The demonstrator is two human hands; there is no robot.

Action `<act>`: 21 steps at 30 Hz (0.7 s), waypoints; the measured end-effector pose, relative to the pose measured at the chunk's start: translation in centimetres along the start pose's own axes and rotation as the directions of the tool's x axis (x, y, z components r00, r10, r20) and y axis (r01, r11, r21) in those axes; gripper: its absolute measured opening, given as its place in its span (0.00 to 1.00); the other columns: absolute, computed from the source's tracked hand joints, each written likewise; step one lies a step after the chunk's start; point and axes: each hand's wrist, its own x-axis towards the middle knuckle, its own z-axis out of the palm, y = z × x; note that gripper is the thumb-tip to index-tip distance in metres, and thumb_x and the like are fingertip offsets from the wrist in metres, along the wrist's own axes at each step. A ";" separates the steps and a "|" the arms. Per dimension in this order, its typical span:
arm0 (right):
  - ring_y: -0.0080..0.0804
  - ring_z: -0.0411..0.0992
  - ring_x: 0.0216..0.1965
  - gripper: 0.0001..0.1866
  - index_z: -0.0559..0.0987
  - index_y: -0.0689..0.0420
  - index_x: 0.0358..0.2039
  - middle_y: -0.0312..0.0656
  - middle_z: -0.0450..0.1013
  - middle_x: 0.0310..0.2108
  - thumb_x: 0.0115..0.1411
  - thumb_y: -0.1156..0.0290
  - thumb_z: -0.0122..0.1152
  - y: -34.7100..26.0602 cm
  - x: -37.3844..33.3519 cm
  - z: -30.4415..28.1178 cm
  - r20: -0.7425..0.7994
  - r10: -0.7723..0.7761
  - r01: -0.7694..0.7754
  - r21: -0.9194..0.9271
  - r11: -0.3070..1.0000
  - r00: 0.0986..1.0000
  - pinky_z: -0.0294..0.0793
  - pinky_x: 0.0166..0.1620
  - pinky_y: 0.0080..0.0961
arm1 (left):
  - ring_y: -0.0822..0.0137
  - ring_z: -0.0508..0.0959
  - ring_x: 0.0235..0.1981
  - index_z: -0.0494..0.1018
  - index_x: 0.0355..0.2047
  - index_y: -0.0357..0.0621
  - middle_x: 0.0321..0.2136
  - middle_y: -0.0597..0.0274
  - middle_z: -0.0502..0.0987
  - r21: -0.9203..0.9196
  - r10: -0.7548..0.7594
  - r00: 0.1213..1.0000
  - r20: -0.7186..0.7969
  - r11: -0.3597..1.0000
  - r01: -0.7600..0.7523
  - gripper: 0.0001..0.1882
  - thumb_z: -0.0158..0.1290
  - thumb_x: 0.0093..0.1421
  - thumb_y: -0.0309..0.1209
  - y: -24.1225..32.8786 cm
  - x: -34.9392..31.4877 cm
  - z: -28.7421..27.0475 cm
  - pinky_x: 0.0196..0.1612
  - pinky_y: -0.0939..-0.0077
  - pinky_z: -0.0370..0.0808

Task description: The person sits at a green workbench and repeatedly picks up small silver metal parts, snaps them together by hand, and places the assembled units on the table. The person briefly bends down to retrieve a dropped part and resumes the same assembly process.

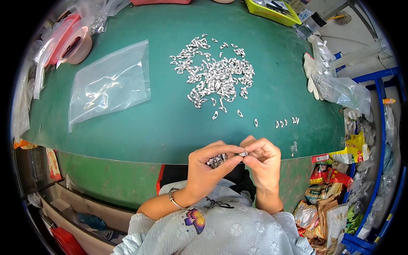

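My left hand [208, 163] is cupped around a cluster of small silver metal parts [217, 160], while its thumb and forefinger pinch one more metal part [243, 154]. The fingertips of my right hand [264, 161] grip that same part from the other side, just over the table's near edge. Each part is small and shiny, with a looped end; finer detail is too small to tell. Beyond my hands lies a loose pile of such parts [221, 78]. A few single ones [281, 123] sit in a short row to the right.
A clear plastic bag [112, 87] lies flat on the green table [170, 123]. Pink tubs [78, 46] stand at the far left, a yellow-green basket [274, 12] at the far right. Gloves [314, 78] rest on the right edge, above bags and packets [325, 191] beside a blue rack [382, 127].
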 end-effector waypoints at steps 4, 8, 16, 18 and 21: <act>0.26 0.68 0.33 0.08 0.73 0.65 0.31 0.43 0.70 0.30 0.49 0.84 0.61 -0.1 -0.3 0.5 0.005 0.013 -0.013 0.058 0.998 1.000 0.67 0.38 0.20 | 0.79 0.68 0.23 0.77 0.33 0.36 0.21 0.66 0.72 0.023 0.056 0.998 0.007 0.998 -0.057 0.09 0.57 0.48 0.19 0.2 -0.2 0.0 0.26 0.87 0.64; 0.26 0.67 0.33 0.08 0.73 0.65 0.31 0.43 0.69 0.30 0.49 0.83 0.61 0.0 -0.5 0.8 0.005 0.009 -0.010 0.080 0.997 1.000 0.66 0.38 0.20 | 0.77 0.70 0.24 0.77 0.31 0.34 0.23 0.61 0.74 0.022 0.088 0.996 0.009 0.996 -0.088 0.09 0.56 0.47 0.16 0.3 -0.3 -0.2 0.26 0.85 0.64; 0.28 0.65 0.33 0.09 0.73 0.65 0.30 0.42 0.68 0.29 0.49 0.81 0.63 0.0 -0.6 1.1 0.024 -0.012 0.010 0.093 0.996 1.000 0.64 0.38 0.23 | 0.76 0.70 0.24 0.77 0.29 0.33 0.23 0.59 0.75 0.014 0.111 0.994 0.017 0.994 -0.112 0.08 0.55 0.46 0.15 0.7 -0.5 -0.2 0.26 0.84 0.63; 0.28 0.65 0.34 0.09 0.73 0.65 0.31 0.42 0.69 0.29 0.48 0.81 0.63 -0.1 -0.7 1.3 0.019 -0.013 0.011 0.094 0.996 1.000 0.64 0.38 0.23 | 0.76 0.70 0.24 0.77 0.29 0.33 0.23 0.59 0.75 0.019 0.142 0.990 0.018 0.990 -0.142 0.08 0.55 0.46 0.15 0.6 -0.4 -0.3 0.26 0.85 0.63; 0.29 0.65 0.34 0.10 0.74 0.65 0.32 0.42 0.70 0.29 0.47 0.82 0.63 -0.4 -0.8 1.6 -0.015 -0.034 0.034 0.023 0.999 0.999 0.64 0.38 0.24 | 0.77 0.69 0.23 0.76 0.29 0.33 0.23 0.60 0.75 0.003 0.106 0.994 -0.012 0.994 -0.106 0.08 0.54 0.47 0.15 0.8 -0.6 -0.1 0.25 0.86 0.63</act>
